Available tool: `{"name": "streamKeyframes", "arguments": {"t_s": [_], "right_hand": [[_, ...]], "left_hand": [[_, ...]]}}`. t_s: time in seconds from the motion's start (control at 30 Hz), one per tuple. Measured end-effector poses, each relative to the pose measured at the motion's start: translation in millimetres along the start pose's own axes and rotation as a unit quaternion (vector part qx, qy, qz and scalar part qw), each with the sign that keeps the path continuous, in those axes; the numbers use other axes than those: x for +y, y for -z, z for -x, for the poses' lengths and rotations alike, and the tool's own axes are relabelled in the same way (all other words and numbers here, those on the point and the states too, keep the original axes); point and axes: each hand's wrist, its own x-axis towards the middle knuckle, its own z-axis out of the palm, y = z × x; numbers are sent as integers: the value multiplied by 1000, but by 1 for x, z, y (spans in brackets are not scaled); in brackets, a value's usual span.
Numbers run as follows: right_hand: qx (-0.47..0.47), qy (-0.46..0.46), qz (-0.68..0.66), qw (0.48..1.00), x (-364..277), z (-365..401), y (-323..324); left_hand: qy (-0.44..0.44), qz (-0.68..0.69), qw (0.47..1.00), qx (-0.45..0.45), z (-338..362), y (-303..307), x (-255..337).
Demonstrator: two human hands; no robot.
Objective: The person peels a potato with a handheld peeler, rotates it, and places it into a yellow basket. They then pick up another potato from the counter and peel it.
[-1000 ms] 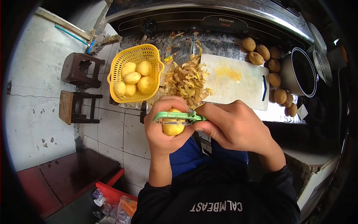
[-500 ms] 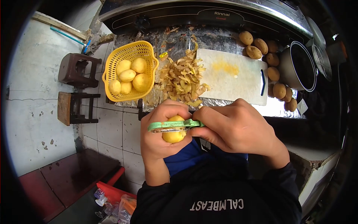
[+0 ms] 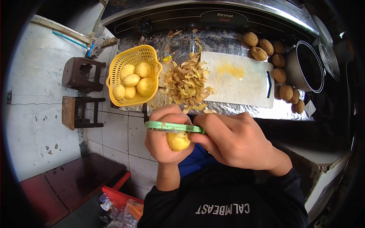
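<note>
My left hand point(image 3: 161, 142) is wrapped round a peeled yellow potato point(image 3: 178, 142), held above my lap just off the counter's front edge. In my right hand point(image 3: 235, 138) is the handle of a green peeler point(image 3: 173, 126). The peeler lies across the top of the potato, and its blade is mostly hidden from above. A heap of brown and yellow peelings point(image 3: 186, 81) sits on the foil-covered counter beyond my hands. To its left, a yellow plastic basket point(image 3: 113, 62) holds several peeled potatoes point(image 3: 145, 87).
A white cutting board point(image 3: 243, 89) with a yellow stain lies right of the peelings. Several unpeeled potatoes point(image 3: 259, 53) line its right side, beside a metal pot point(image 3: 323, 76). A stove point(image 3: 175, 19) stands behind. Two stools point(image 3: 78, 74) are on the floor at left.
The peeler has shifted slightly left and up relative to the potato, and more of the potato's lower side shows. Both hands are a little lower in view. Some peelings now lie at the counter's edge.
</note>
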Motion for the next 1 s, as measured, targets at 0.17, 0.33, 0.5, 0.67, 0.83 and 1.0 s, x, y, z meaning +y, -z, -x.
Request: {"name": "streamKeyframes", "arguments": {"t_s": [0.17,0.33,0.5,0.67,0.83,1.0], "right_hand": [[33,-44,-18,998,-4,2,-11],[74,-95,-49,991,-7,0,-24],[120,-140,-85,979,-3,-4,-34],[143,-198,-87,966,29,-24,-37],[88,-183,59,977,68,-34,-56],[62,-237,-12,969,70,-36,-52]], "left_hand": [[-45,-88,994,53,1,-7,-6],[-45,-214,972,86,0,-12,-5],[-31,-204,973,108,-8,-15,-11],[11,-144,980,134,-10,-12,-18],[-5,-126,984,130,-10,-7,-17],[53,-54,988,134,-3,-2,-23]]}}
